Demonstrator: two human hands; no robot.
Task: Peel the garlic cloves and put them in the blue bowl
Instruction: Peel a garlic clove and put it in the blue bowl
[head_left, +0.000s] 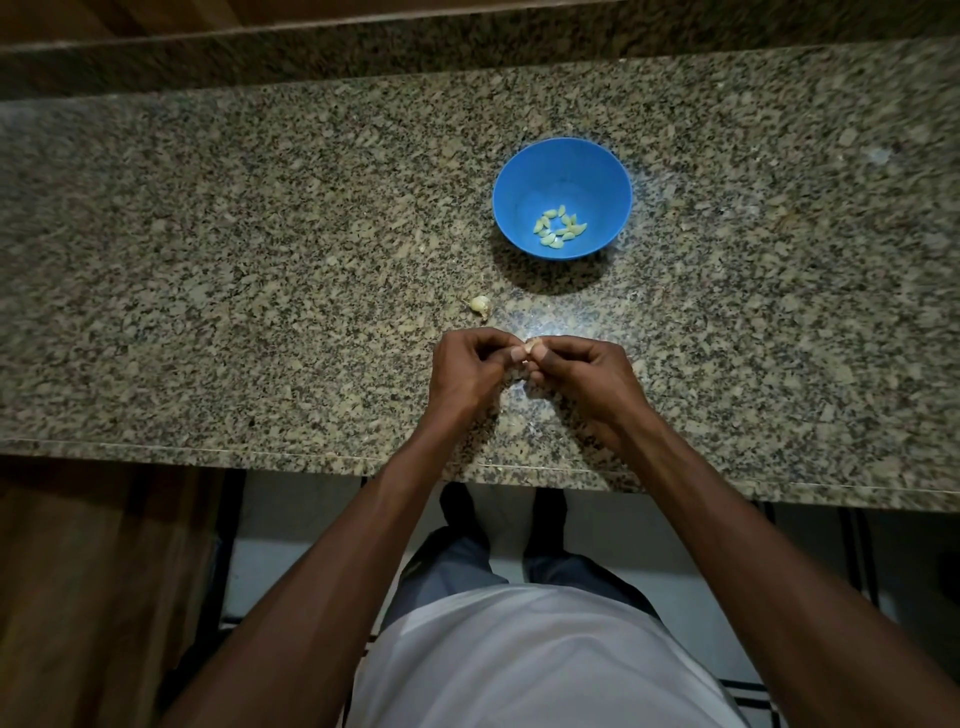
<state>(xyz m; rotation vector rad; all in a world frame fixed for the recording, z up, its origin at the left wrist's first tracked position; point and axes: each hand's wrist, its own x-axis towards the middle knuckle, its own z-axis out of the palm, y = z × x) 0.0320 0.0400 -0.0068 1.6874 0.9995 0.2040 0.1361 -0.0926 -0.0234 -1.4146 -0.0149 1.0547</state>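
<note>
Your hands meet over the near middle of the speckled granite table (260, 234), fingertips pressed together around one small garlic clove (532, 345). Your left hand (470, 371) is curled, thumb and fingers pinched on the clove's left side; your right hand (582, 376) is curled the same way and pinches it from the right. Only a pale sliver of the clove shows between your thumbs, so you cannot tell how much skin is on it.

Just beyond your left hand, a little to the far left of the pinch, a garlic piece (480, 304) lies on the table, apart from both hands. Farther off and slightly to the right stands the blue bowl (562, 161), well apart from your hands, upright on the table. At its bottom lies a loose cluster of peeled cloves (558, 228), pale green-yellow, touching one another in places.
</note>
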